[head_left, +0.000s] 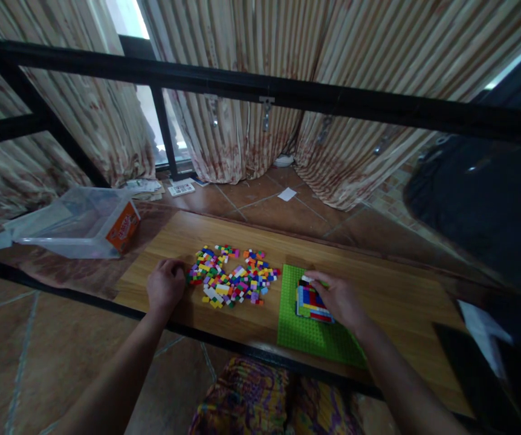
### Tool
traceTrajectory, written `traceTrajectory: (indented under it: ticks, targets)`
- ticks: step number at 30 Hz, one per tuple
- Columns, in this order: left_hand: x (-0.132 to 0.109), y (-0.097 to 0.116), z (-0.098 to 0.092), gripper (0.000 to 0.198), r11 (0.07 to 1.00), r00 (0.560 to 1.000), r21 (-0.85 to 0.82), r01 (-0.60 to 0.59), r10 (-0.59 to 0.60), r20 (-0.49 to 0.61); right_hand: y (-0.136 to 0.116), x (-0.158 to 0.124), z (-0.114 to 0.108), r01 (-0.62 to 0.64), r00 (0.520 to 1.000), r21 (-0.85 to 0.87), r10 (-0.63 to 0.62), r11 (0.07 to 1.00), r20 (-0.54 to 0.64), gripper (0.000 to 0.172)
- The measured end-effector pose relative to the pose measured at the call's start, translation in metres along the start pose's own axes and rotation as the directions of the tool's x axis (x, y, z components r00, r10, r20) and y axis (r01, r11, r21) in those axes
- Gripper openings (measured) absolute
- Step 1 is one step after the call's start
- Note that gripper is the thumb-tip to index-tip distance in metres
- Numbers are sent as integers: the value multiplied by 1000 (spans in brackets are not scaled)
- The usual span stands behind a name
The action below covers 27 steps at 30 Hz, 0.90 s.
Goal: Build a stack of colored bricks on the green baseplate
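Note:
My right hand (339,301) reaches over the green baseplate (306,344), its thumb and fingers pinched at a small white toy brick (306,278). That brick is at the far edge of a flat build of multicoloured bricks (313,305), which sits on the baseplate and is partly covered by my hand. My left hand (165,285) rests on the board at the left edge of a pile of loose bricks (237,283). Its fingers are curled closed, and whatever may be in them is hidden.
A clear plastic tub (79,226) with an orange label stands to the left. The wooden board (396,308) lies under the bricks, close to a dark front edge (233,344). A black metal bar (260,87) crosses beyond, with curtains behind. A dark flat object (473,368) lies at right.

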<state>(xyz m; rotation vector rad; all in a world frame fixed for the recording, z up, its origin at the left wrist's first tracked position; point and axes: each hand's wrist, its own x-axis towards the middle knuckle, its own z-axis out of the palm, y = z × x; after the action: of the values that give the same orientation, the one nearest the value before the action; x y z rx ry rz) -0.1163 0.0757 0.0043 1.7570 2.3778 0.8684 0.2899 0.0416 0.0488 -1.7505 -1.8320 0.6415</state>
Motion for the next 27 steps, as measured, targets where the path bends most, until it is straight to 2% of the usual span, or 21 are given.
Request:
traceTrajectory:
  ticks: [7,13,21,27]
  targets:
    - [0,2,-2,27,1000,1000,7,6,-7,6,3,3,-2,51,997,-20,-49,998,62,29]
    - [0,3,-2,27,1000,1000,19,9,-9,4,7,7,-2,-10,996,36,6,999,94,25]
    - [0,3,-1,27,1000,1000,17,14,-14,-1,9,4,-1,-24,993,82,15,996,118,27]
    - [-1,4,-2,27,1000,1000,-2,24,-24,7,14,2,4,-101,990,231,74,968,122,27]
